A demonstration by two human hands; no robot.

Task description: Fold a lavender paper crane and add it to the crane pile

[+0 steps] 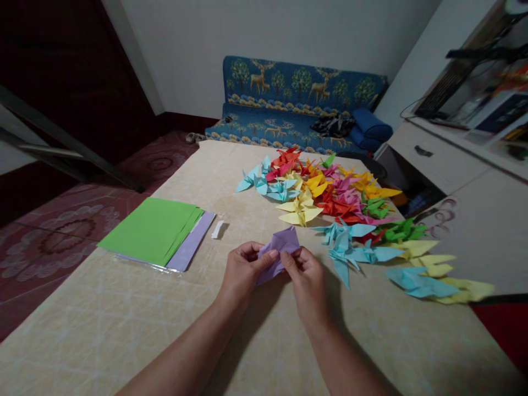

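A purple sheet of origami paper (285, 240), partly folded, is held up just above the table between both hands. My left hand (244, 270) pinches its left side, thumb on top and fingers curled beneath. On the right edge, my right hand (306, 275) grips the paper the same way, its thumb pressed near the middle. The two thumbs are close together on the paper. Folded paper cranes in yellow (300, 210) and light blue (342, 250) lie beyond and to the right of my right hand.
A stack of green paper (150, 231) lies over purple paper (192, 242) on the table's left, with a small white strip (218, 229) beside it. Many coloured cranes (342, 201) crowd the far right. Behind the table (136, 330) stands a blue patterned sofa (280, 121).
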